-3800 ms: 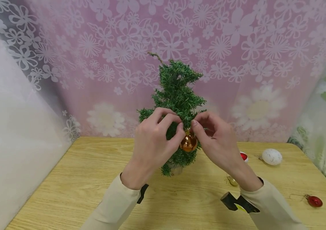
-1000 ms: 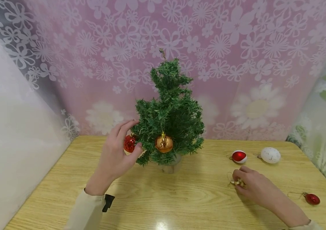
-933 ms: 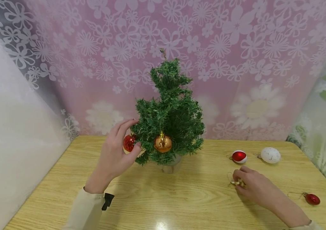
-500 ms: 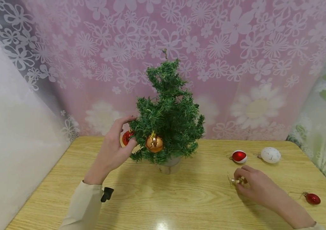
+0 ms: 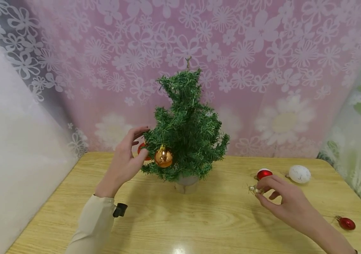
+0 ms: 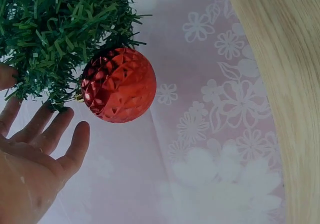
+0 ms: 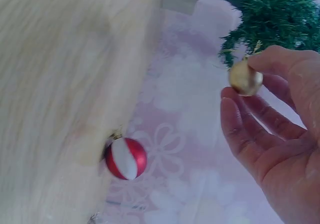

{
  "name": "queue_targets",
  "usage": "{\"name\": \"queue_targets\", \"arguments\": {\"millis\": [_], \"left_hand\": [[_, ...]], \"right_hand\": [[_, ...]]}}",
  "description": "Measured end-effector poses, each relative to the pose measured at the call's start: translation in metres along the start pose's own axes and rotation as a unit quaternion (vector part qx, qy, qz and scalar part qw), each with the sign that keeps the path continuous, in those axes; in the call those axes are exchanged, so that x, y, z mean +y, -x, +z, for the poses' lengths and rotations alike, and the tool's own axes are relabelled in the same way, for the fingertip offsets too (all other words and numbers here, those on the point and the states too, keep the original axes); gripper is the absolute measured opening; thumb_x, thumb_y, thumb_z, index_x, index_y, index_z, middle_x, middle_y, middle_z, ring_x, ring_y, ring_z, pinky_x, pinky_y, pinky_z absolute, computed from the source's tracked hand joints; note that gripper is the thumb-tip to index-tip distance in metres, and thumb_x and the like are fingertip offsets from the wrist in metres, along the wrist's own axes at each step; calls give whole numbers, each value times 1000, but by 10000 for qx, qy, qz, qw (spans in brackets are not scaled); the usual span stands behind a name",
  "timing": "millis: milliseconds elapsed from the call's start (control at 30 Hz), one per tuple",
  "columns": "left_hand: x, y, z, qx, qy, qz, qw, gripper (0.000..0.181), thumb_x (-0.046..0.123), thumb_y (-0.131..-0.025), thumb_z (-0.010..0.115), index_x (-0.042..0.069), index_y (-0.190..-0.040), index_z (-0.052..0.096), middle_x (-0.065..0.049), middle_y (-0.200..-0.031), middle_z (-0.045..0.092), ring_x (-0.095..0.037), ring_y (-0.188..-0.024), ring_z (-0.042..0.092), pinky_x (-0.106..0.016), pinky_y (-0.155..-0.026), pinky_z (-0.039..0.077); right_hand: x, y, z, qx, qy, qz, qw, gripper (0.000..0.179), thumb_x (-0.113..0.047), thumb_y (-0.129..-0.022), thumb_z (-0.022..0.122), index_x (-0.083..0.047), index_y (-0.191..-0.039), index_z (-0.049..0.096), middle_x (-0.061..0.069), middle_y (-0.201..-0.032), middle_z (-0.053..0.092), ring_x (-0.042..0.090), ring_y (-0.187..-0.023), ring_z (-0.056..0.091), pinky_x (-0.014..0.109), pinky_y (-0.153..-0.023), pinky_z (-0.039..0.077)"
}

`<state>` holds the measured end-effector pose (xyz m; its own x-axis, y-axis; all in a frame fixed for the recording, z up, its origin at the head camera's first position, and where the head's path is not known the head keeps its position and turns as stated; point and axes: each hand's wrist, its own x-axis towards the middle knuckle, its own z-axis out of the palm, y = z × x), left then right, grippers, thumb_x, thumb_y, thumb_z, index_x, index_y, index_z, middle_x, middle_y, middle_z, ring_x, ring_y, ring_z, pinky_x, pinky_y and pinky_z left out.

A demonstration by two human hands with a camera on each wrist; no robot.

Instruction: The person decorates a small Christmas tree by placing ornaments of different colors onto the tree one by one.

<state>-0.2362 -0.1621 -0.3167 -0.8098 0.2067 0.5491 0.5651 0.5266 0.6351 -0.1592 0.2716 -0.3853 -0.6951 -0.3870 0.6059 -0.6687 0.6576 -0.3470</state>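
A small green artificial Christmas tree [image 5: 190, 130] stands on the wooden table. My left hand [image 5: 123, 162] holds a lower branch at its left side, thumb in front and fingers behind. Beside those fingers hangs a red faceted bauble [image 6: 120, 86], partly hidden by the thumb in the head view. A shiny copper bauble [image 5: 163, 157] hangs at the tree's front left. To the right of the tree, my right hand [image 5: 290, 203] pinches a small gold bauble [image 7: 245, 78] between thumb and fingertips, above the table. Its cap and thread loop point toward the tree.
A red and white bauble [image 5: 264, 174] lies just behind the right hand. Farther right lies a white speckled bauble [image 5: 299, 174]. A dark red bauble [image 5: 347, 223] rests near the table's [image 5: 199, 218] right edge. A pink floral curtain [image 5: 231, 63] hangs behind.
The tree has turned under the left hand, taking the copper bauble leftward. The right hand has left the tree, gripped the gold bauble and raised it off the table.
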Motion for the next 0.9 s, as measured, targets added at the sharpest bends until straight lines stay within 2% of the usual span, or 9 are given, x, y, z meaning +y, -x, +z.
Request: {"name": "queue_targets", "arguments": {"millis": [367, 467, 600, 733, 900], "left_hand": [[-6, -10, 6, 116, 397, -109, 9991, 53, 1, -95, 49, 16, -146, 49, -1, -154, 51, -28, -143, 51, -53, -113, 45], [-6, -14, 5, 142, 487, -99, 9987, 52, 1, -95, 48, 15, -145, 50, 0, -153, 52, -29, -142, 52, -54, -113, 45], [-8, -18, 5, 169, 588, -54, 9981, 51, 0, -95, 48, 14, -144, 52, -3, -152, 53, -30, -141, 52, -53, -113, 45], [-11, -21, 6, 204, 627, -25, 9978, 49, 1, -96, 48, 16, -143, 53, -6, -150, 55, -30, -141, 53, -53, -113, 45], [-15, -24, 7, 197, 681, -76, 9975, 47, 3, -98, 48, 17, -142, 53, -4, -150, 55, -29, -141, 53, -54, -113, 44]], "right_hand": [[-22, -16, -12, 531, -715, -429, 9951, 54, 21, -64, 81, -15, -102, 70, -2, -106, 68, -4, -99, 63, 10, -70, 54], [-23, -21, -13, 774, -847, -698, 9909, 41, 13, -72, 82, -12, -103, 72, 2, -106, 69, -2, -94, 65, 10, -70, 54], [-26, -25, -16, 911, -1101, -896, 9857, 16, -10, -89, 79, -7, -103, 72, 4, -107, 69, 0, -91, 67, 10, -71, 54], [-32, -29, -18, 928, -1374, -971, 9814, 18, -17, -93, 76, -3, -103, 71, 4, -108, 69, 1, -90, 68, 11, -71, 55], [-40, -31, -22, 922, -1671, -1031, 9762, 20, -13, -92, 76, 2, -103, 70, 6, -109, 69, 4, -86, 68, 12, -72, 55]]}}
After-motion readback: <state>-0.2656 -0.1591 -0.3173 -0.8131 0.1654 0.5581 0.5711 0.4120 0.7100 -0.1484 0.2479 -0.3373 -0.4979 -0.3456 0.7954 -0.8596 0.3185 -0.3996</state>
